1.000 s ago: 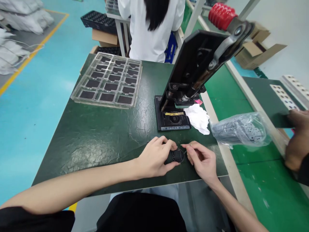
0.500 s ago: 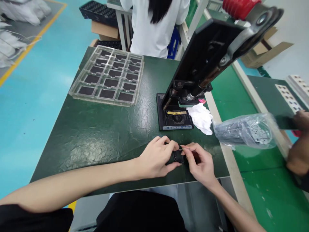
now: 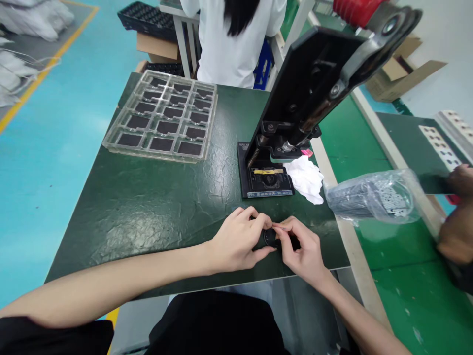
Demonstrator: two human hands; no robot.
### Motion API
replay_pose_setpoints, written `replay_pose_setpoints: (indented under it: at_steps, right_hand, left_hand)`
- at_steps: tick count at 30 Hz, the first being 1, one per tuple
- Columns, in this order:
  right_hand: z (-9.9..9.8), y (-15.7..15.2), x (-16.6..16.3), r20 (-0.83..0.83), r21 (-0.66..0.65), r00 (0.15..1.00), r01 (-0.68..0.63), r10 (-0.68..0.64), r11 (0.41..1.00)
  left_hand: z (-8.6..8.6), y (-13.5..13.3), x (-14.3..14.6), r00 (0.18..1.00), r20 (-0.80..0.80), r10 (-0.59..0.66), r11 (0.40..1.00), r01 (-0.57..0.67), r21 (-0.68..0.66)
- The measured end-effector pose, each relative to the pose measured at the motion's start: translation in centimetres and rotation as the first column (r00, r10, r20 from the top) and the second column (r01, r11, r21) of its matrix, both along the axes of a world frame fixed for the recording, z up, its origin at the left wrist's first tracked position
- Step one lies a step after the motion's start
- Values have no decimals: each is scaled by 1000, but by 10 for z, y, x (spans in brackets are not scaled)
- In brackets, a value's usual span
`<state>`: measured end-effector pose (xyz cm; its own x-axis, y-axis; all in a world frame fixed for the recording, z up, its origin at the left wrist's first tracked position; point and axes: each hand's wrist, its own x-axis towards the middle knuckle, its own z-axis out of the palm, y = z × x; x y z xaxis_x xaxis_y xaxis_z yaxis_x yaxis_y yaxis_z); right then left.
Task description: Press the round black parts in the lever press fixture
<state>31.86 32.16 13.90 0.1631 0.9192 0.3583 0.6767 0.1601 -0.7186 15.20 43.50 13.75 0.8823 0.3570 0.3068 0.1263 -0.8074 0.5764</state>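
My left hand [image 3: 238, 241] pinches a small round black part [image 3: 269, 237] near the front edge of the dark green mat [image 3: 155, 202]. My right hand [image 3: 301, 249] meets it from the right, with fingertips on the same part and on something thin that I cannot make out. Both hands rest low on the mat. Just behind them stands a black hand press [image 3: 295, 98] with its lever raised, and its base fixture [image 3: 266, 180] holds a yellow-marked nest.
A clear compartment tray [image 3: 162, 118] with several dark squares lies at the back left. A white cloth [image 3: 305, 180] and a plastic bag of parts [image 3: 373, 197] sit right of the press. Another person's hands [image 3: 456, 222] work at the right; a person in white stands behind.
My right hand has slid left until its fingers cover the black part's right side. The view shifted slightly; the left hand stays put.
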Motion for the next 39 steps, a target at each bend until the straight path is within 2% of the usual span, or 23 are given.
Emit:
replay_pose_setpoints:
  at_steps: [3, 6, 8, 10, 12, 15, 18, 20, 21, 23, 26, 30, 35, 39]
  right_hand:
    - [1, 1, -2, 39, -1, 999, 1, -1, 1000]
    - [2, 2, -2, -65, -2, 997, 53, -53, 999]
    - [3, 2, 1, -213, 66, 961, 194, -177, 979]
    - [6, -3, 7, -312, 154, 901, 360, -300, 920]
    - [9, -13, 18, -283, 204, 879, 445, -383, 872]
    - [9, -42, 41, -140, 191, 845, 534, -516, 823]
    - [3, -76, 64, -185, 75, 679, 731, -710, 679]
    - [-3, -93, 74, -332, -35, 536, 815, -776, 578]
    - [-6, -99, 76, -414, -78, 476, 831, -776, 551]
    - [-11, -104, 79, -544, -145, 404, 818, -736, 556]
    - [-12, -103, 82, -643, -210, 385, 743, -662, 636]
    - [-10, -101, 87, -711, -179, 381, 715, -591, 676]
    - [-7, -106, 86, -642, -174, 479, 669, -599, 723]
    - [-6, -107, 87, -581, -145, 565, 636, -586, 758]
  left_hand:
    - [0, 0, 1, 1000, -5, 13, 1000, -13, -13]
    - [1, 0, 2, 1000, -18, 21, 999, -22, -38]
    - [1, 1, 3, 1000, -21, 23, 998, -24, -61]
    - [1, 1, 2, 1000, -18, 21, 997, -23, -80]
    - [2, 1, 1, 1000, -10, 21, 996, -22, -87]
    - [2, 2, 0, 1000, -5, 22, 996, -23, -84]
    - [1, 3, 0, 1000, -17, 18, 995, -19, -96]
    - [-1, 3, 0, 1000, -24, 17, 994, -20, -108]
    - [-1, 3, 1, 1000, -21, 18, 993, -20, -115]
    - [-1, 5, 1, 1000, 11, 16, 990, -14, -143]
    - [6, 12, 4, 994, 104, 43, 983, -24, -181]
    - [21, 38, 16, 962, 207, 177, 984, -172, -43]
    - [24, 72, 38, 935, 199, 293, 953, -303, 21]
    - [22, 82, 48, 932, 152, 330, 941, -338, 27]
